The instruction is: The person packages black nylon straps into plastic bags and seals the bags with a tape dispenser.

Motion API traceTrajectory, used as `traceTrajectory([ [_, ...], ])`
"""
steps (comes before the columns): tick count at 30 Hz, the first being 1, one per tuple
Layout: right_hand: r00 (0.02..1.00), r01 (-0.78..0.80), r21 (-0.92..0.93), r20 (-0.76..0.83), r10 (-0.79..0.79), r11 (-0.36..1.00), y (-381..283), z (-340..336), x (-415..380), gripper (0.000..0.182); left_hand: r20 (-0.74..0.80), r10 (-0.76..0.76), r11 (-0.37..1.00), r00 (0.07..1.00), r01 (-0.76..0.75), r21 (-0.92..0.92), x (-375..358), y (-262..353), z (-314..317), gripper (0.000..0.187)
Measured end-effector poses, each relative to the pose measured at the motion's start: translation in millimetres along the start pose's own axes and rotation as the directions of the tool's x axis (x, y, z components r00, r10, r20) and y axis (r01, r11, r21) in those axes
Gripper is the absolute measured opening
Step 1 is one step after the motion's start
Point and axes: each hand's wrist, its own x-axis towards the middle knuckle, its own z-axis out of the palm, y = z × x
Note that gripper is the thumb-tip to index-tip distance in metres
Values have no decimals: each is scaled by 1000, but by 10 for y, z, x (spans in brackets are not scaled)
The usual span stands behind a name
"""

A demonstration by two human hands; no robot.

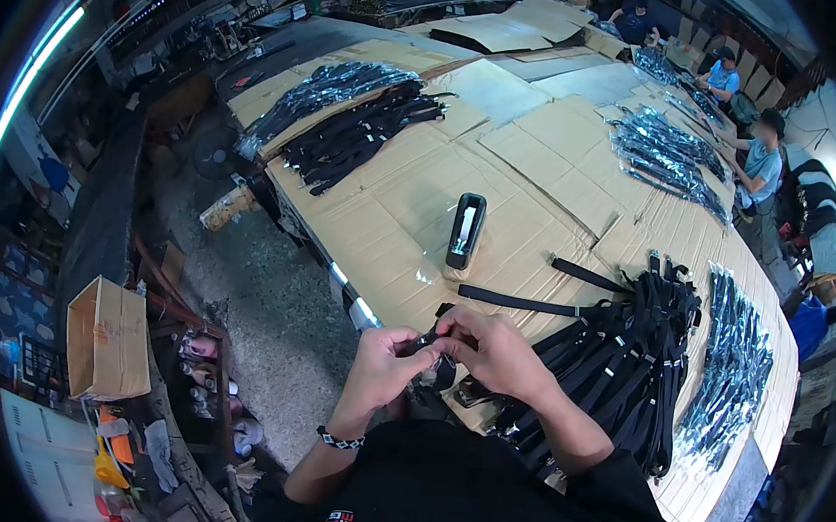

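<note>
Over the near edge of the table, my left hand (388, 360) and my right hand (497, 350) meet with thumbs and fingers pinched together. Between them is a black strap (445, 371), its end partly hidden by the fingers; a small shiny part shows there. To the right of my right hand lies a large heap of black straps (638, 341) with small metal fittings. One loose strap (521, 302) stretches left from this heap, just beyond my fingers. A black oblong object with a pale centre (465, 230) rests on the cardboard ahead of my hands.
Cardboard sheets (401, 222) cover the table. Plastic-wrapped bundles lie at the right (732, 366), far right (664, 152) and far left (328, 88), beside more black straps (359, 133). Several people sit along the far right side. A cardboard box (107, 338) stands at lower left.
</note>
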Motion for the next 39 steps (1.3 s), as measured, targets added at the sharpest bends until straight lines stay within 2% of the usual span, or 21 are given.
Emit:
traceTrajectory([
  [7,999,34,-50,-38,-36,998,67,-10,-47,17,-7,-20,997,1000,19,-69,6,-7,91,8],
  [13,999,40,-65,-17,-42,997,31,-35,-63,17,15,-23,1000,1000,23,12,9,-22,73,8],
  [17,998,53,-96,-30,-56,994,50,-13,-68,18,24,3,1000,1000,-3,-6,6,-30,82,8],
  [23,988,-2,-338,-148,-51,941,-4,28,-101,29,33,20,999,999,-19,-30,-36,28,42,10],
  [25,981,-22,-240,-192,-25,971,90,79,-129,31,45,15,1000,999,-15,-2,-17,-58,-18,11],
  [29,970,-74,27,-231,79,997,218,149,-226,36,34,1,998,999,1,-55,-64,10,16,12],
  [30,964,-157,151,-192,185,976,206,139,-271,31,21,-1,998,1000,2,-63,-73,14,21,13],
  [33,938,-224,233,-214,274,946,324,141,-370,28,-1,-1,993,1000,1,-116,-88,4,-40,13],
  [34,925,-225,308,-230,302,924,386,144,-400,20,-2,0,991,1000,0,-137,-85,4,-66,13],
  [37,919,-188,511,-211,334,839,444,160,-421,15,-15,18,995,1000,-19,-99,-110,121,-61,14],
  [39,931,-188,535,-171,324,824,398,176,-421,17,18,3,997,1000,-1,-73,-112,158,-36,14],
])
